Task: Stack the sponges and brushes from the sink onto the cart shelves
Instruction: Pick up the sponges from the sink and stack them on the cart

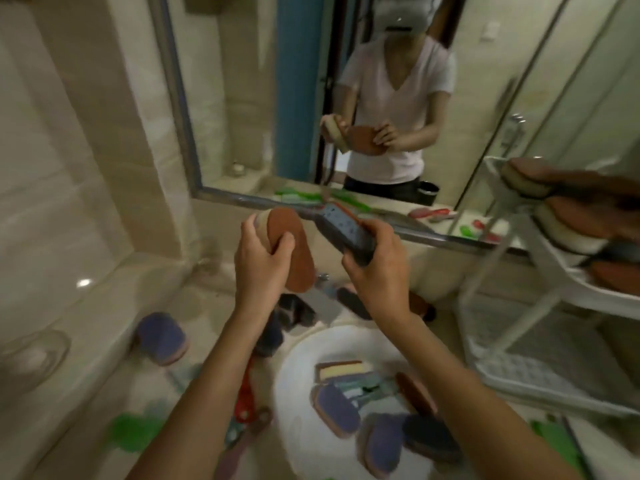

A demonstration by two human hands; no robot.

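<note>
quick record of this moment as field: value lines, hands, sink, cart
left hand: grips a brown oval sponge, held upright
right hand: grips a dark blue sponge
sink: still holds several sponges, among them a purple sponge and a yellow layered sponge
cart: white, at right; brown sponges stacked on its upper shelf
task stage: both held sponges not yet on the cart
</note>
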